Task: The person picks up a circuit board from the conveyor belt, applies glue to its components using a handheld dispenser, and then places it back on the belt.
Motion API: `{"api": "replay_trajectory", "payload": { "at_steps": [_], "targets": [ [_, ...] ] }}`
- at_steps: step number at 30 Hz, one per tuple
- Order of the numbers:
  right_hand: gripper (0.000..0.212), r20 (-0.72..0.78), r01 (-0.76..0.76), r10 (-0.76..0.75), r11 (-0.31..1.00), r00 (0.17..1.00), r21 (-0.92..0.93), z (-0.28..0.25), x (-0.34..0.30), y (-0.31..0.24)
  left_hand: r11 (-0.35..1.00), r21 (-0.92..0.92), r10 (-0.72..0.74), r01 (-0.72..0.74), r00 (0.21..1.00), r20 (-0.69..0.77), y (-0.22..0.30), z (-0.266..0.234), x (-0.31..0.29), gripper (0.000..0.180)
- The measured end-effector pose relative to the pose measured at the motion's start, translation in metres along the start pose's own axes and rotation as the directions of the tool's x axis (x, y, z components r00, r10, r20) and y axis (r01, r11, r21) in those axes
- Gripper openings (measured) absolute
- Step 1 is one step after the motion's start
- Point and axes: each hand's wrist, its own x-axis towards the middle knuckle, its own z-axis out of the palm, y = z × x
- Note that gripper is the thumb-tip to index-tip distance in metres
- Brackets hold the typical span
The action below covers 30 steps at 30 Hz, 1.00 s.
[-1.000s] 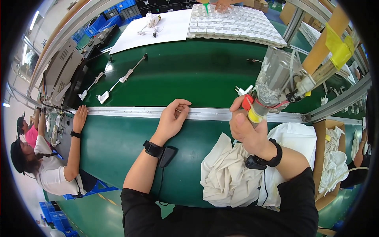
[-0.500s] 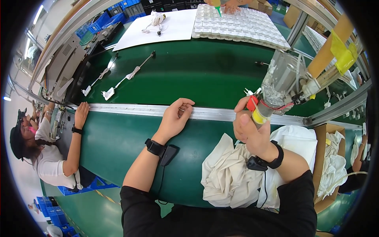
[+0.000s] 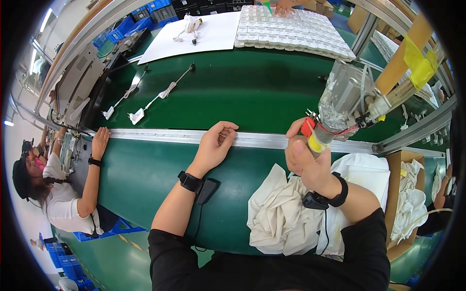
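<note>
My right hand (image 3: 310, 162) is wrapped round the lower end of a hanging tool (image 3: 319, 139), a taped nozzle with yellow tape, a red part and a clear plastic cup above it. The fingertips beneath the tool are partly hidden. My left hand (image 3: 216, 148) rests on the metal rail (image 3: 262, 139) at the belt's near edge, fingers curled in, with nothing visible in them. Beyond it on the green belt (image 3: 233, 92) lie two white plug adapters with bundled cables, the nearer adapter (image 3: 137, 116) and the farther adapter (image 3: 108, 112). Metal plug pins (image 3: 312, 114) show behind the nozzle.
Crumpled cream cloth (image 3: 286, 213) lies below my right hand, beside a cardboard box (image 3: 394, 203) of white cloth. Across the belt are a white sheet (image 3: 213, 39) and rows of white adapters (image 3: 291, 31), with another person's hand (image 3: 284, 7). A co-worker (image 3: 68, 194) sits at left.
The adapters and cables on the belt have shifted slightly to the right. The tool has tilted a little; my left hand stays in place.
</note>
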Motion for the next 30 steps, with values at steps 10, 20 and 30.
{"api": "replay_trajectory", "payload": {
  "at_steps": [10,20,30],
  "targets": [
    [0.026,-0.011,0.006,-0.006,1.000,1.000,-0.029,0.004,0.002,0.000,1.000,-0.014,0.014,-0.014,1.000,0.000,0.000,-0.003,-0.001,0.015],
    [0.024,-0.016,0.038,-0.038,0.999,0.999,-0.028,-0.001,-0.001,-0.005,1.000,0.005,-0.005,0.005,0.998,-0.066,0.003,-0.004,0.003,0.016],
    [0.024,0.012,0.008,-0.008,1.000,1.000,-0.012,-0.007,-0.003,-0.008,0.209,0.959,0.291,0.190,0.924,-0.247,-0.039,-0.172,0.024,0.039]
  ]
}}
